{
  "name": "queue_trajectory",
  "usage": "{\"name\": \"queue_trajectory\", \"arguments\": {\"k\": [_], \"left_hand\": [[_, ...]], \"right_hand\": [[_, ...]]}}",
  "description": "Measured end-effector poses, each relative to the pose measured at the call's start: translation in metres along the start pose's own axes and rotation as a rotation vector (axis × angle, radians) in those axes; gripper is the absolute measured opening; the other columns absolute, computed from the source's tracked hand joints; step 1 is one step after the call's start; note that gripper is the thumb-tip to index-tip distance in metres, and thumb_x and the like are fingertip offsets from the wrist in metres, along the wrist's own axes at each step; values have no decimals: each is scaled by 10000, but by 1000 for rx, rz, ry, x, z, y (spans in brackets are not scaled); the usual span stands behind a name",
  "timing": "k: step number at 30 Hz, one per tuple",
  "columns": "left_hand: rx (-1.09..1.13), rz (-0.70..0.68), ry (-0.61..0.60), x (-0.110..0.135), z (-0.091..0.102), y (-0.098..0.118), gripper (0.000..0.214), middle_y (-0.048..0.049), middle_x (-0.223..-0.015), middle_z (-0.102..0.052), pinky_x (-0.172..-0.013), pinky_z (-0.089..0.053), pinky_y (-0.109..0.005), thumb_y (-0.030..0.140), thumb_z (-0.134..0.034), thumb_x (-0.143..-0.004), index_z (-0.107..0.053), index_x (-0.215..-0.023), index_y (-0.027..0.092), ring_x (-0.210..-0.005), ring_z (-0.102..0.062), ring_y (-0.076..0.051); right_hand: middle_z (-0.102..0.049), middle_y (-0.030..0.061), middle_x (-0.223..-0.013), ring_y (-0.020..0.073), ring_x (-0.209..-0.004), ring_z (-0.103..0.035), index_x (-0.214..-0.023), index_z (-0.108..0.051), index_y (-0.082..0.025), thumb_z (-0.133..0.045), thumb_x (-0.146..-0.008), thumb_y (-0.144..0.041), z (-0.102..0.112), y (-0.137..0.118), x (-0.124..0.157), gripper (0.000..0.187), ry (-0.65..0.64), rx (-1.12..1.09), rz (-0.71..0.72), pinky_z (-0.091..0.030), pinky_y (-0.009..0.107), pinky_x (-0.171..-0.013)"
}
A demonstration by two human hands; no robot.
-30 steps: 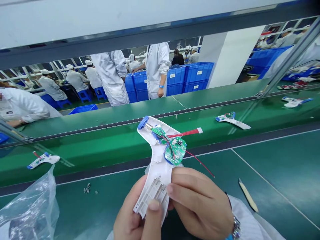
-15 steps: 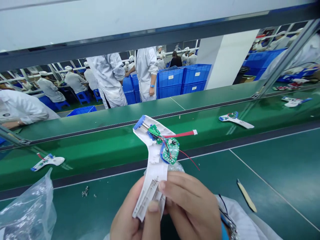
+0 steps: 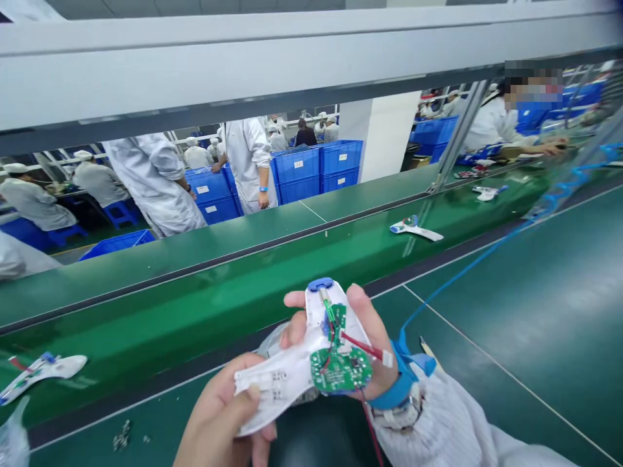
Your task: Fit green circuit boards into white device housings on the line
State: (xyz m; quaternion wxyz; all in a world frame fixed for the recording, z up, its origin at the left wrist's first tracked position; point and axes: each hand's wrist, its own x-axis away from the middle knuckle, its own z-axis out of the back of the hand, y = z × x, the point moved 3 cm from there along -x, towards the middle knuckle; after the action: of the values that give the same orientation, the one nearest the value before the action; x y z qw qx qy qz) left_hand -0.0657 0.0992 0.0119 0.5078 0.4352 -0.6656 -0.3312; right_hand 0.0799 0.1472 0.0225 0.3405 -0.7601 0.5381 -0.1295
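Observation:
I hold a white plastic half-shell [image 3: 285, 376] shaped like a hand-held thermometer, lying open side up over the near table. A round green circuit board [image 3: 341, 370] sits in its head, with red wires and a small white connector [image 3: 387, 358]; a blue cap [image 3: 320, 283] closes the far tip. My left hand [image 3: 221, 415] pinches the handle end with thumb on top. My right hand [image 3: 363, 340] cups the head from underneath, fingers curled around both sides. A blue wrist strap [image 3: 402, 383] circles my right wrist.
A green conveyor belt [image 3: 195, 292] runs across, carrying similar white shells [image 3: 416, 228] [image 3: 41, 370]. Small screws [image 3: 121, 438] lie on the dark green table [image 3: 535, 311]. A coiled blue cord [image 3: 487, 253] trails right. People in white coats and blue crates [image 3: 316, 165] stand beyond.
The shell has swung from upright to lying nearly flat. My right hand moved from the handle to cup the head from below. My view turned right.

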Motion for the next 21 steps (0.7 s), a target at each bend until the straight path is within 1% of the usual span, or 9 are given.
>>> {"name": "queue_trajectory", "arguments": {"k": [2,5,6,10,13,15,18,19,21], "left_hand": [[-42,-177,135,-11,6,-2,340,10,-548,-606,-453,-414,-169,438,-720,-658,-650,-856,171,-453,-515,-90],[-191,-572,578,-10,10,-4,344,6,-839,-637,-735,-461,-195,412,-692,-709,-616,-990,230,-826,-589,-141],[-258,-637,635,-8,7,-5,319,5,-859,-633,-747,-453,-199,421,-677,-723,-620,-973,232,-850,-582,-148],[-353,-495,303,-8,-12,-12,275,9,-638,-584,-574,-415,-226,457,-551,-813,-606,-720,205,-625,-540,-153],[-511,-545,342,-3,-7,-6,291,27,-578,-521,-507,-351,-213,390,-507,-851,-535,-623,210,-560,-490,-133],[-778,-834,386,5,-6,1,351,52,-480,-411,-431,-267,-215,329,-517,-843,-424,-527,209,-450,-401,-103],[-1124,-1260,111,17,-20,-5,352,70,-391,-368,-367,-231,-237,269,-529,-809,-387,-491,214,-331,-360,-81],[-1184,-1283,36,18,-25,-10,258,68,-417,-455,-370,-281,-228,258,-540,-794,-471,-547,231,-345,-431,-86],[-1231,-1210,54,16,-32,-15,42,38,-573,-623,-442,-402,-208,235,-557,-773,-595,-758,242,-464,-578,-115]], "right_hand": [[-604,26,-661,205,-726,-609,-912,-598,-193,-519,-776,-580,2,-1,1,418,32,-17,90,-494,369,-709],[-611,23,-739,197,-759,-591,-947,-552,-216,-567,-794,-523,7,-4,4,344,73,127,326,-487,362,-714],[-614,28,-790,201,-789,-587,-979,-540,-225,-589,-787,-526,8,-5,6,360,76,221,407,-484,367,-731],[-602,65,-936,230,-922,-570,-1074,-536,-233,-620,-783,-517,3,-14,17,415,16,671,703,-467,398,-837],[-610,84,-949,248,-961,-574,-1077,-540,-223,-605,-793,-517,0,-17,23,413,-3,819,832,-469,408,-866],[-614,86,-952,250,-961,-582,-1071,-531,-218,-583,-799,-544,4,-14,21,427,83,758,758,-476,406,-856],[-634,70,-898,228,-860,-614,-1034,-513,-205,-540,-816,-576,14,-3,13,431,225,543,434,-506,378,-759],[-641,60,-858,215,-800,-623,-1011,-508,-199,-535,-817,-578,16,1,10,426,250,471,314,-510,365,-718],[-649,46,-804,196,-715,-622,-976,-508,-189,-558,-802,-575,18,8,6,426,283,376,137,-508,341,-660]]}}
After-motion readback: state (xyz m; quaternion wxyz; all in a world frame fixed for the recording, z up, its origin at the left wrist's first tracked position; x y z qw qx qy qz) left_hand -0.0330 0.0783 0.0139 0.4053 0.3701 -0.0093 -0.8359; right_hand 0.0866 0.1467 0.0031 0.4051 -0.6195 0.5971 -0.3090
